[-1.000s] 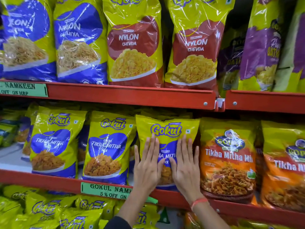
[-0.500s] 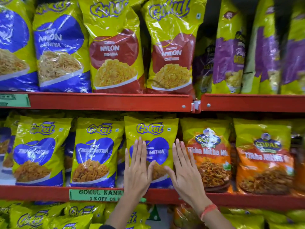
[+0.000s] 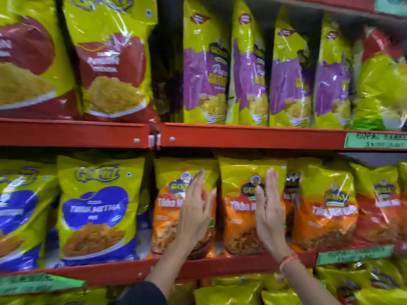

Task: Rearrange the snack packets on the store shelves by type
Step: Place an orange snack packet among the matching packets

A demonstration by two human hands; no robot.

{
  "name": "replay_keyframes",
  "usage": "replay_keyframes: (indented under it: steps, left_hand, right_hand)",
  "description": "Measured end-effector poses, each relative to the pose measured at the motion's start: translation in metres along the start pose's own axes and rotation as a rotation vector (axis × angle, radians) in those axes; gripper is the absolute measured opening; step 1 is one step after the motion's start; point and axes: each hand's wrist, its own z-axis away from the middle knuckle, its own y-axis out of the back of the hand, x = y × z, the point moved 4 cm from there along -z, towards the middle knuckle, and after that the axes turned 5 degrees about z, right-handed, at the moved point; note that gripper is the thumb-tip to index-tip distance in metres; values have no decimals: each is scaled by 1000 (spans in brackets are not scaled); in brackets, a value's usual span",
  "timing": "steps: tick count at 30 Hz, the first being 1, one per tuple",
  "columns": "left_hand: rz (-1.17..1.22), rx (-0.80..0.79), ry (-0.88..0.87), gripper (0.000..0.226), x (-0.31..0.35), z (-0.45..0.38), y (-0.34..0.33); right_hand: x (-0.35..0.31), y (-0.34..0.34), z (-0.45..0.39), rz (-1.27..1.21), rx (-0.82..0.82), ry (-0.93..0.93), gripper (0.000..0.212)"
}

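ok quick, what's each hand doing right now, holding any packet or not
Left hand: open, fingers straight, holding nothing, in front of an orange packet.
Right hand: open, fingers straight, holding nothing, in front of the next orange packet.

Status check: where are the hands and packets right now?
Left hand and right hand open, empty. Both before orange-and-yellow Tikha Mitha packets on red metal shelf. Nothing blocking.

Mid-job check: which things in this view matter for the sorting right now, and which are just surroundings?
In play:
- left hand, open, in front of an orange packet
- right hand, open, in front of the next orange packet
- blue packet beside them on the same shelf

Surroundings:
- purple packets above
- red shelf edge
- green price label
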Motion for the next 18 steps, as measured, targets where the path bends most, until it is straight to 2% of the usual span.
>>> replay_keyframes:
  steps: [5,9,10,13,16,18]
  left_hand:
    - [338,210,326,54,7,-30,-60]
    - [629,355,515,16,6,-45,-85]
    - [665,383,545,14,7,-46,-84]
    - [738,444,617,35,9,-42,-79]
    - [773,452,603,45,20,-33,-73]
    - [783,451,584,66,23,-28,-66]
  right_hand:
    - [51,39,-41,-131,76,-244,62]
    - [71,36,-66,-489,-23,-510,60]
    - [73,36,-67,-564,-37,-562,61]
    - [72,43,-65,-690,-24,-596,67]
    - [77,55,-59,-807,22,-642,88]
    - [77,60,-57,-861,70,-670,90]
